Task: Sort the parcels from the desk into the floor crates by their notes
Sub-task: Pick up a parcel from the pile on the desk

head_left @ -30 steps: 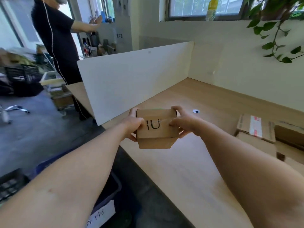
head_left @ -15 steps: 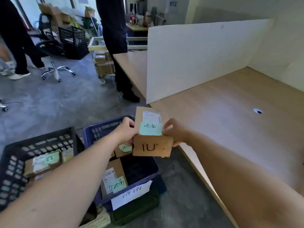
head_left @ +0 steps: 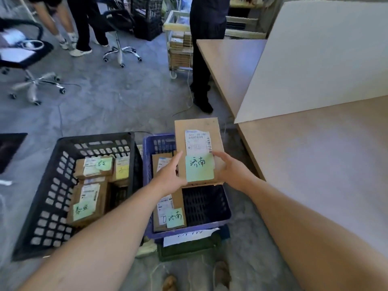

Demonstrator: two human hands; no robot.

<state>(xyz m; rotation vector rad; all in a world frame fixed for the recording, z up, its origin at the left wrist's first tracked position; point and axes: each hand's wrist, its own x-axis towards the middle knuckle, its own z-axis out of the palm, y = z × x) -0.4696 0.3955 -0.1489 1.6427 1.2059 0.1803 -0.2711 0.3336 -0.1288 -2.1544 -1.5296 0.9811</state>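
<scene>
- A cardboard parcel was held roughly level above the far half of the blue crate, just off the edge of the desk.
- Its left edge was gripped by the left hand, with the thumb laid on top and the fingers hidden beneath.
- Its right edge was gripped likewise by the right hand.
- A green note with handwritten characters was stuck on the parcel's top face.
- Other parcels were seen lying inside the blue crate, and more in the black crate beside it.
</scene>
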